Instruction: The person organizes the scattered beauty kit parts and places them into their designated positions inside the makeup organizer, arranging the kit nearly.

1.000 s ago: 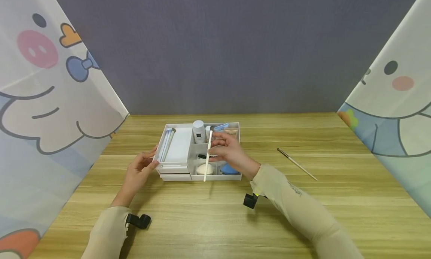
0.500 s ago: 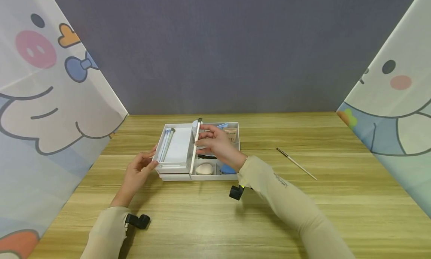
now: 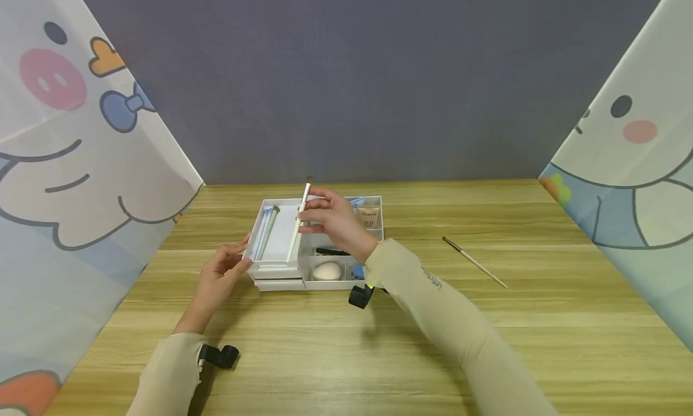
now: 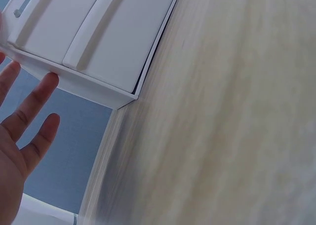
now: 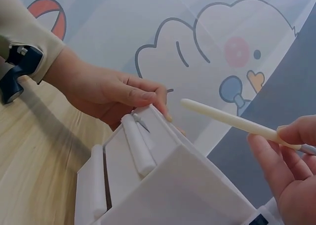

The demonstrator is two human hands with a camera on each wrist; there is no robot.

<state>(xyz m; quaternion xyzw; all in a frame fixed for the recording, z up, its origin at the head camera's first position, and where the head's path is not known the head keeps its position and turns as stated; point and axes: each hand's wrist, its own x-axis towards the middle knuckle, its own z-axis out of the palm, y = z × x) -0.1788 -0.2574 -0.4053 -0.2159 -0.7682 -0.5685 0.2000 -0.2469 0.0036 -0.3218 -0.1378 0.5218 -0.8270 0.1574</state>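
My right hand (image 3: pixel 341 220) pinches a makeup brush (image 3: pixel 296 226) with a cream handle between thumb and fingers, above the left tray of a white organizer box (image 3: pixel 281 273). The handle end points toward me, bristles toward the back wall. In the right wrist view the handle (image 5: pixel 222 117) tilts over the box, its bristle end cut off by the frame. My left hand (image 3: pixel 219 278) rests against the box's left side, thumb at the front corner; the left wrist view shows straight, spread fingers (image 4: pixel 42 94) near the box edge. Several brushes (image 3: pixel 265 234) lie along the tray's left wall.
Another makeup brush (image 3: pixel 475 261) lies on the wooden table (image 3: pixel 411 368) to the right. The box's right compartments hold a beige sponge (image 3: pixel 327 272), a blue item (image 3: pixel 358 272), a black item (image 3: pixel 331 252) and a BB tube (image 3: pixel 369 217). A dark wall (image 3: pixel 379 91) stands behind.
My right hand has moved left with the brush, from over the right compartments to over the left tray. My left hand has stayed at the box's side.
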